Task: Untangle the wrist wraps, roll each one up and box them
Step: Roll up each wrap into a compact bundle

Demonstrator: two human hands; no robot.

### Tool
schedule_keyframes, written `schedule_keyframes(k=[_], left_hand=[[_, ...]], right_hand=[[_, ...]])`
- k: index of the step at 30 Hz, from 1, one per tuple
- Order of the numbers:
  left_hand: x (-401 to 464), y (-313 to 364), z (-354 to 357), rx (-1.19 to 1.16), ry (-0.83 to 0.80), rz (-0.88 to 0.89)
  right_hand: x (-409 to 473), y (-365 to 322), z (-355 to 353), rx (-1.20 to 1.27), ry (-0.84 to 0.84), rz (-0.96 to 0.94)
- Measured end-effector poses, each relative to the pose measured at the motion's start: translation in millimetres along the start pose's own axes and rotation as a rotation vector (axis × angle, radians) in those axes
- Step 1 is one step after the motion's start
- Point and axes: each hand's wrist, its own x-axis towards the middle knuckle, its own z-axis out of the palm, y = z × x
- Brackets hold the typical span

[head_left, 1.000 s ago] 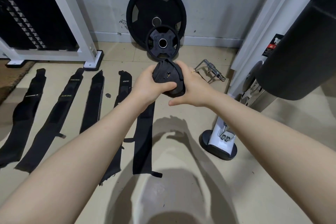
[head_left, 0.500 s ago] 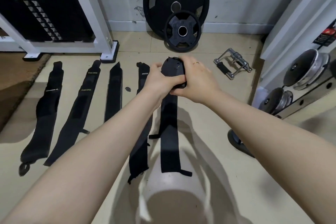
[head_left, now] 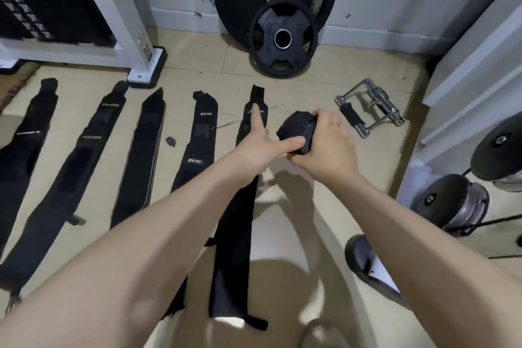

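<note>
Both hands are on the rolled wrist wrap (head_left: 296,133), held above the floor (head_left: 324,93) toward its right side, near the cable handle (head_left: 370,107). Right hand (head_left: 324,147) curls over the roll from the right and closes on it. Left hand (head_left: 260,147) is mostly spread: thumb pressed on the roll's near face, index finger pointing away over the flat wrap beneath it.

Five more wrist wraps lie flat in a row across the floor, from the left edge to the middle: far-left wrap (head_left: 25,138), second wrap (head_left: 84,155), third wrap (head_left: 141,155), fourth wrap (head_left: 197,147), fifth wrap (head_left: 240,220). All untangled, none rolled. No box in view.

Handling, my read:
- Fabric strap: light, soft, no stiffness, not fragile. Drops are harmless.
- The roll looks tight but likely wants to spring loose (elastic webbing usually does). Keep pressure on the outer turn and loose tail until the closure patch catches, if there is one; can't see it here.
- Grip across the roll's diameter, thumb on one flat face, fingers round the rim. Squeezing the faces alone could telescope the core out.
- For the flat ones: pinch one end, roll along the floor so the tile keeps the edges aligned.

Weight plates (head_left: 279,39) by the far wall aren't in the way.
</note>
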Motion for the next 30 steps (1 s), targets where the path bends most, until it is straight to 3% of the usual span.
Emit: schedule_keyframes(k=[4,9,16,21,25,30], left_hand=[[21.0,-32.9,-1.3,0.165,0.201,-0.061],[53.4,-78.3,-5.0,0.176,0.354,-0.174],[66.0,-134.9,6.7,0.331,0.291,-0.25],[61.9,-143.4,-3.0,0.395,0.292,-0.279],[48.0,-159.2,-10.4,0.427,0.23,-0.318],[15.5,-203.4,-17.2,0.317,0.183,-0.346]], right_hand=[[4.2,54.0,51.5,-0.106,-0.14,0.137],[-15.1,105.4,106.7,-0.233,-0.208,0.211],[-20.5,142.7,154.4,-0.156,-0.295,0.324],[-13.3,142.5,145.6,-0.044,-0.319,0.27],[-30.0,115.7,140.4,-0.146,-0.256,0.057],[-72.4,78.3,179.2,0.035,-0.657,0.026]])
